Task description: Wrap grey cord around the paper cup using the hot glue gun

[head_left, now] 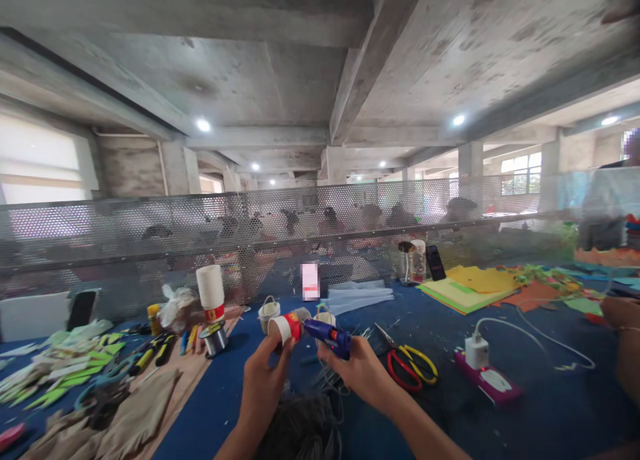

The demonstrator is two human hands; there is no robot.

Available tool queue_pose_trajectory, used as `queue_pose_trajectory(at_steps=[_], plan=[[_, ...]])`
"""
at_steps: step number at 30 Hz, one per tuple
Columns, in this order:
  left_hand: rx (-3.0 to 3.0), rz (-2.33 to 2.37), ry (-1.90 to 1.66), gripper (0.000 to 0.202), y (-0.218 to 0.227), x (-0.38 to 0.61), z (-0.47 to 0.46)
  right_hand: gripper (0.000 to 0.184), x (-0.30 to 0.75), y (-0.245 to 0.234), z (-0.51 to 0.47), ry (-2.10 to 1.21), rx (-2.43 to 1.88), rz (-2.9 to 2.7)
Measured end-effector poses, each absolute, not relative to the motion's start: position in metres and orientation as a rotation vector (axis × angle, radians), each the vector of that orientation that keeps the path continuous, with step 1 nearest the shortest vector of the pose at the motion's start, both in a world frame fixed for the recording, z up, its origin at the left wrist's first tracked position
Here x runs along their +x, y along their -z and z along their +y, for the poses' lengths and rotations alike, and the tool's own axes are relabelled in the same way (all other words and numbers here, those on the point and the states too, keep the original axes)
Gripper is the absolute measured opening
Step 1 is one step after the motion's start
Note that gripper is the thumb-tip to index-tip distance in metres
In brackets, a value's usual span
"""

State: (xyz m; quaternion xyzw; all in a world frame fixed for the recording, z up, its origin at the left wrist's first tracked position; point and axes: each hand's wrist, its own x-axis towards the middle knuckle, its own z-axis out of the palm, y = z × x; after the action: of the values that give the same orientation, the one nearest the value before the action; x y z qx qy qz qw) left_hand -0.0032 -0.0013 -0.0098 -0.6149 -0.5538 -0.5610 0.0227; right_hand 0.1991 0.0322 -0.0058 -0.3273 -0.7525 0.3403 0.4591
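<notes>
My left hand (264,379) is closed around a white paper cup with a red band (284,327), held on its side above the blue table (545,407). My right hand (361,370) grips a blue glue gun (329,336) whose nozzle touches the cup's side. Just behind the cup stand two small white paper baskets with handles (269,313). Thin wire pieces lie on the table under my hands.
A stack of white cups (211,291), a wire spool (217,339), pliers and green paper leaves (60,373) lie left. Scissors (407,363), a plugged power strip (487,378) and coloured paper sheets (467,287) lie right. A mesh partition (150,247) runs behind; a co-worker's arm (623,340) is at far right.
</notes>
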Motion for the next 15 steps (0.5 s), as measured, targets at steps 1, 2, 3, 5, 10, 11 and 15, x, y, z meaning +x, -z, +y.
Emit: queue_pose_trajectory(at_steps=[1, 2, 3, 5, 10, 11, 15], plan=[[-1.912, -1.695, 1.718, 0.038, 0.0106, -0.0033, -0.0009, 0.039, 0.1993, 0.0055, 0.0325, -0.844, -0.811, -1.854], [-1.918, -1.677, 1.702, 0.037, 0.0111, -0.0032, -0.0007, 0.039, 0.1994, 0.0049, 0.0326, -0.849, -0.816, -1.857], [-1.925, -1.661, 1.688, 0.037, 0.0113, -0.003, -0.0007, 0.039, 0.1996, 0.0043, 0.0325, -0.856, -0.824, -1.86], [-1.933, -1.638, 1.669, 0.036, 0.011, -0.0023, -0.0011, 0.039, 0.1998, 0.0026, 0.0321, -0.884, -0.845, -1.859], [-1.962, -1.584, 1.612, 0.033, 0.0114, -0.0011, -0.0017, 0.043, 0.2004, 0.0013, 0.032, -0.978, -0.89, -1.827], [-1.973, -1.565, 1.599, 0.032, 0.0121, -0.0013, -0.0012, 0.043, 0.2005, 0.0019, 0.0327, -0.989, -0.889, -1.819], [-1.984, -1.469, 1.539, 0.026, 0.0165, -0.003, 0.0021, 0.044, 0.2013, 0.0052, 0.0367, -1.023, -0.88, -1.781]])
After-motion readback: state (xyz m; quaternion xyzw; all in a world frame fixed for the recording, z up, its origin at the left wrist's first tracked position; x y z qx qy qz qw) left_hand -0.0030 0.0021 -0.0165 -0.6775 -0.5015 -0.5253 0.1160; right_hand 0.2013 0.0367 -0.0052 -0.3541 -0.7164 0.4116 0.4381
